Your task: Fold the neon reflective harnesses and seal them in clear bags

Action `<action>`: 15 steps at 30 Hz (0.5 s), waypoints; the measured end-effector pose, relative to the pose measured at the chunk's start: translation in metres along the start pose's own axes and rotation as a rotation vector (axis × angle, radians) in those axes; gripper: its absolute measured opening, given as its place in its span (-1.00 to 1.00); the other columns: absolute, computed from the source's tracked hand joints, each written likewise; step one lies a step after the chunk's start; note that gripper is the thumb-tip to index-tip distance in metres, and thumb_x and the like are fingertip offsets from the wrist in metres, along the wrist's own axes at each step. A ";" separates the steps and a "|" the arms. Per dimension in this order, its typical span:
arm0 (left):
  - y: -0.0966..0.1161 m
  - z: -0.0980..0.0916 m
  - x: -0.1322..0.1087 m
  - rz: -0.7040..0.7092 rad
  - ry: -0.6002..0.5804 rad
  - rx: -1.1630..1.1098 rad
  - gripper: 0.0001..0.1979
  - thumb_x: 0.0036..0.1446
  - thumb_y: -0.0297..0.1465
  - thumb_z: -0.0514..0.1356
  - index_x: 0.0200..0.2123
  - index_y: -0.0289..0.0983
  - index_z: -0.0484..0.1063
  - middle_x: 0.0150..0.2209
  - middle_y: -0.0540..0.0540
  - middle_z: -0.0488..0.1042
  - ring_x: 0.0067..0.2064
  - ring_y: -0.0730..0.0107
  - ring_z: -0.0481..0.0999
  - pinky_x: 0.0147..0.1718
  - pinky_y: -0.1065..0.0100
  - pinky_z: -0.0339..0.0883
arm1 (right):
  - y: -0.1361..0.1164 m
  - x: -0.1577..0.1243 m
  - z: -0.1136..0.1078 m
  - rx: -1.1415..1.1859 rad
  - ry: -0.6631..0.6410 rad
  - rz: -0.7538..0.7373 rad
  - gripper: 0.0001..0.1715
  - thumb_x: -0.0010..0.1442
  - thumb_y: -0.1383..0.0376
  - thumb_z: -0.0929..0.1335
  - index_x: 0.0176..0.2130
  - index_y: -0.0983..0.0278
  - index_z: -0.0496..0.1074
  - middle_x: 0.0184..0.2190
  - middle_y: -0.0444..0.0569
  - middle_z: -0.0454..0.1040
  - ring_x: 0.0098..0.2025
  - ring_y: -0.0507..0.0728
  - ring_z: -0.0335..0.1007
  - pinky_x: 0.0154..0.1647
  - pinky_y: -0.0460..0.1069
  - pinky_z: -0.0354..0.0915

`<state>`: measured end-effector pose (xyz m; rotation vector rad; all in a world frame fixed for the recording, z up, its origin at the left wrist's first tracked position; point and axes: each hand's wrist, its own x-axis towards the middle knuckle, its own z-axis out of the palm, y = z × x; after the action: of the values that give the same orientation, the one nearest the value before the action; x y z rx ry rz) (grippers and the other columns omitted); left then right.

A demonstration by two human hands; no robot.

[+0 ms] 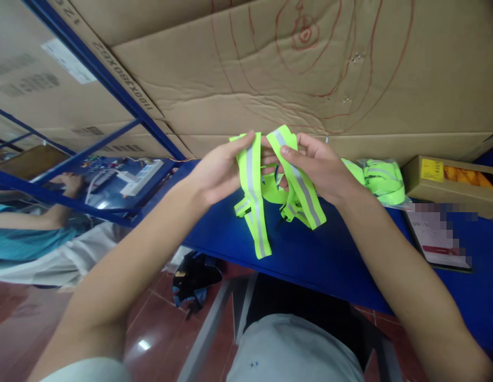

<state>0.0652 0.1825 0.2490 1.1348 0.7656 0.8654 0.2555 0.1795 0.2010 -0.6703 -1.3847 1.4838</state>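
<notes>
Both hands hold up a neon yellow-green reflective strap harness (pixel 254 199) with a silver stripe, above the blue table (pixel 218 231). My left hand (pixel 221 168) pinches one strap between thumb and fingers. Another strap of it (pixel 300 180) is gripped by my right hand (pixel 320 165), thumb on the front. Loose ends and a looped part hang below the fingers, and parts of the fingers are hidden behind the straps. To the right of my right hand lies a plastic bag (pixel 384 180) of similar neon straps.
A cardboard box (pixel 449 185) with orange contents stands at the back right, near a clipboard with papers (pixel 437 236). Cardboard sheets (pixel 230 69) wall off the back. At left, past a blue frame (pixel 139 114), another person's arm (pixel 32 220) rests. A dark bag (pixel 194 281) lies on the floor.
</notes>
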 end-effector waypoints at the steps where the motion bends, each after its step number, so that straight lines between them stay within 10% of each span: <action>1: 0.002 0.001 -0.001 0.003 0.003 -0.009 -0.66 0.43 -0.23 0.09 -0.07 -0.35 0.54 -0.18 -0.24 0.65 -0.02 0.11 0.67 0.02 0.13 0.56 | 0.000 0.001 0.001 -0.003 0.012 0.007 -0.56 0.22 -0.01 0.49 -0.03 0.15 0.45 -0.31 -0.09 0.56 -0.36 0.11 0.54 -0.36 0.03 0.50; 9: 0.010 0.007 -0.007 0.036 -0.019 -0.029 -0.55 0.47 -0.22 -0.04 -0.28 -0.32 0.55 -0.25 -0.18 0.64 -0.05 0.04 0.68 -0.07 0.01 0.61 | -0.001 0.000 0.004 -0.079 0.118 -0.050 -0.56 0.18 -0.05 0.52 -0.13 0.20 0.52 -0.37 -0.05 0.53 -0.34 0.14 0.54 -0.34 0.08 0.52; 15: 0.007 0.008 -0.008 -0.089 -0.015 0.136 -0.72 0.38 -0.27 0.18 -0.08 -0.33 0.62 -0.32 -0.17 0.64 -0.29 0.17 0.69 -0.24 0.26 0.60 | 0.010 0.002 0.002 -0.154 0.058 -0.035 -0.56 0.12 -0.10 0.54 -0.24 0.16 0.50 -0.40 -0.08 0.55 -0.37 0.17 0.53 -0.39 0.08 0.50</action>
<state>0.0668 0.1739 0.2586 1.2160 0.8666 0.7385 0.2500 0.1814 0.1922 -0.7759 -1.4694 1.3297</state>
